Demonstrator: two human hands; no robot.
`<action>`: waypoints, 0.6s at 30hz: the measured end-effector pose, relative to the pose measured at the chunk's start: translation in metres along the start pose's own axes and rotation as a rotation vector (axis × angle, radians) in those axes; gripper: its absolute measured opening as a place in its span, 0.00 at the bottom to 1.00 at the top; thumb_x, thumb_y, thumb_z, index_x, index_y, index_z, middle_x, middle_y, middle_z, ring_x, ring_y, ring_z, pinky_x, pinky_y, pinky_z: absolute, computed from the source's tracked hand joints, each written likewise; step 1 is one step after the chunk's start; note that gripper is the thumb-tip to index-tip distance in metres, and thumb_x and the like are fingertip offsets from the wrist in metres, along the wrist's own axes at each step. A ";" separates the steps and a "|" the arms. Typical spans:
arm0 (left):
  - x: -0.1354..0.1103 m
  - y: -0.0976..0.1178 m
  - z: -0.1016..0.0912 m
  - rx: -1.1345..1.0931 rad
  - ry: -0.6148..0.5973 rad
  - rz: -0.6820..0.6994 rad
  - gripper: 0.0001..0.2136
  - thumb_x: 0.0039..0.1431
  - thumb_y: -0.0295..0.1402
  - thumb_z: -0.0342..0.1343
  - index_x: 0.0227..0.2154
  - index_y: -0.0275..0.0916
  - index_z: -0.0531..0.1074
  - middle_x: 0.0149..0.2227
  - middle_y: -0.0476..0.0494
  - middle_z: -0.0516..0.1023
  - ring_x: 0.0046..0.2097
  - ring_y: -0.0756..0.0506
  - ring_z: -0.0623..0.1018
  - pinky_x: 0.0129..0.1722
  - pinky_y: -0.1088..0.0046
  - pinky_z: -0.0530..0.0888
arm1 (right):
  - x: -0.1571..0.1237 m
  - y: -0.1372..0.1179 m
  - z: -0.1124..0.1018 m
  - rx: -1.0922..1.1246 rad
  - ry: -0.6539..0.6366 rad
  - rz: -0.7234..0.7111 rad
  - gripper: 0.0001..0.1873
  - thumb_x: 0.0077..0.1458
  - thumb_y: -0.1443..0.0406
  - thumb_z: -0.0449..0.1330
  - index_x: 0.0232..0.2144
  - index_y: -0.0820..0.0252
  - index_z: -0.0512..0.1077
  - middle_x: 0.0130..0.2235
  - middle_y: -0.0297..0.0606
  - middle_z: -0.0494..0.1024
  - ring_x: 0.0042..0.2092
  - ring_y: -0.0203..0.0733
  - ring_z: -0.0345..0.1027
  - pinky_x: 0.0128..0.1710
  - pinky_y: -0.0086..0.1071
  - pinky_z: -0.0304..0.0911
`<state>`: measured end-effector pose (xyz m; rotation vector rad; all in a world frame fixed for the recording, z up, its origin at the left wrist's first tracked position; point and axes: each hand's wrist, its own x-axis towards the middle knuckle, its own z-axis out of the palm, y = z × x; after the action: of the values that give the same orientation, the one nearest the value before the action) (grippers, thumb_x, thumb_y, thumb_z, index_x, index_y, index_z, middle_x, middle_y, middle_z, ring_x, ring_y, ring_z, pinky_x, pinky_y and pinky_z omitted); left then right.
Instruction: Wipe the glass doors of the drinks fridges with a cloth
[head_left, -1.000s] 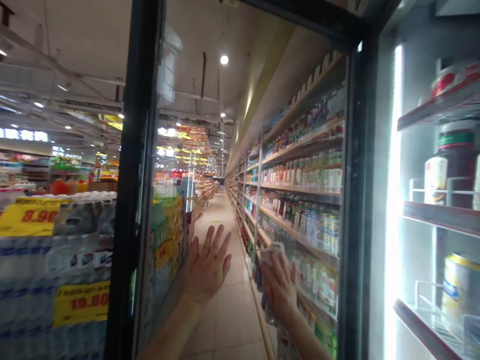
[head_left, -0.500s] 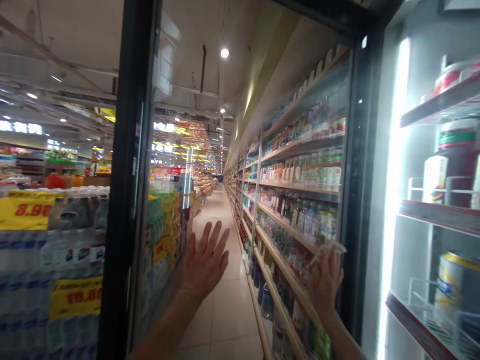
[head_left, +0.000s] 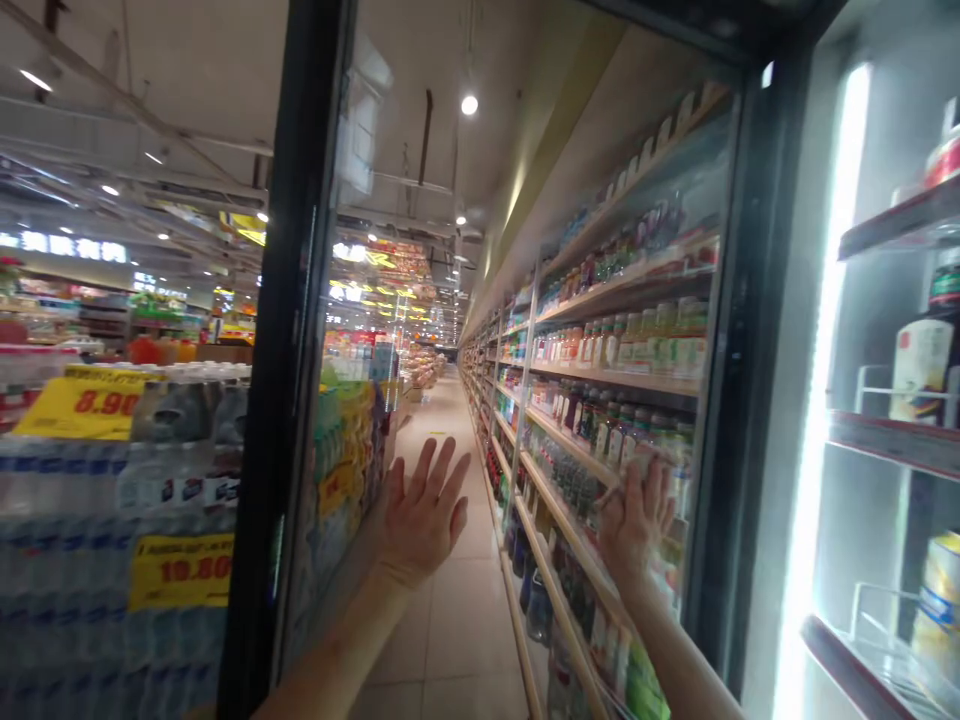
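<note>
glass door (head_left: 525,250) stood upright dead ahead | left hand (head_left: 424,515) spread flat mid-pane | right hand (head_left: 637,510) splayed flat nearer its right frame

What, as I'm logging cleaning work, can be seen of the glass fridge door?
The glass fridge door stands swung open: a tall clear pane in a black frame, hinged beside the lit cooler. The aisle and stocked shelves show through it, with faint reflections. The left hand lies flat on the pane, fingers spread; the right hand presses near the hinge side.
</note>
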<state>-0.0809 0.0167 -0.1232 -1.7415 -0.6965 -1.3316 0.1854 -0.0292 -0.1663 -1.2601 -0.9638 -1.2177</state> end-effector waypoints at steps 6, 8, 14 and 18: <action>0.000 -0.001 0.001 -0.010 0.019 -0.001 0.25 0.61 0.37 0.47 0.61 0.45 0.54 0.61 0.43 0.60 0.66 0.44 0.49 0.65 0.57 0.41 | 0.023 -0.031 0.006 0.164 -0.162 -0.457 0.29 0.56 0.66 0.50 0.60 0.48 0.57 0.61 0.39 0.62 0.64 0.49 0.48 0.62 0.52 0.39; -0.001 0.000 0.002 -0.017 0.024 -0.002 0.26 0.61 0.37 0.47 0.61 0.46 0.53 0.61 0.44 0.60 0.66 0.45 0.50 0.65 0.57 0.42 | 0.037 -0.016 0.009 0.105 -0.070 -0.256 0.28 0.57 0.65 0.49 0.61 0.51 0.56 0.62 0.42 0.60 0.65 0.52 0.47 0.61 0.55 0.40; -0.001 0.001 0.003 -0.044 0.030 -0.016 0.28 0.61 0.37 0.48 0.63 0.48 0.48 0.62 0.44 0.59 0.66 0.44 0.51 0.65 0.56 0.43 | 0.050 -0.001 0.010 0.055 -0.034 -0.171 0.29 0.58 0.65 0.46 0.63 0.54 0.53 0.64 0.45 0.56 0.66 0.53 0.42 0.60 0.56 0.43; -0.001 0.000 0.002 -0.061 0.030 -0.014 0.29 0.61 0.37 0.48 0.63 0.48 0.46 0.62 0.45 0.59 0.66 0.45 0.50 0.65 0.57 0.43 | 0.056 0.008 0.007 0.068 -0.092 -0.309 0.28 0.58 0.64 0.47 0.61 0.48 0.55 0.63 0.39 0.59 0.65 0.49 0.45 0.61 0.53 0.42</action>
<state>-0.0801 0.0183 -0.1239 -1.7642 -0.6588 -1.3991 0.2023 -0.0295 -0.1116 -1.1503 -1.2921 -1.3590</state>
